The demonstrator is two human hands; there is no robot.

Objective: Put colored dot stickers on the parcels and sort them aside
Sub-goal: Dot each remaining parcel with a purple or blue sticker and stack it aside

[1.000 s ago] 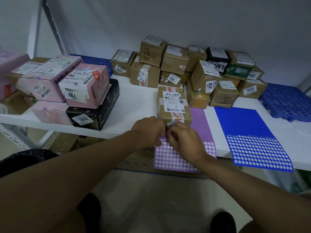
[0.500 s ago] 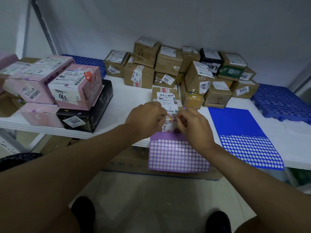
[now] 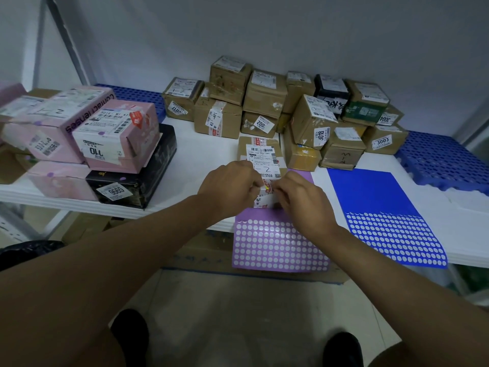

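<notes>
under both curled hands' grip, parcel label reads "2"; sticker unseen.

Taped cardboard parcel, seemingly matt

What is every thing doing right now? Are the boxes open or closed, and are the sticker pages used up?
Left hand: fingers curled, on the front parcel.
Right hand: fingers curled, on the same parcel.
Front parcel: closed, taped, lying on the purple sheet.
Purple sticker sheet: near rows empty, hangs over the shelf edge.
Blue sticker sheet: near rows empty, lying flat.
Pink boxes: closed, stacked.
Brown parcels: closed, piled.
</notes>
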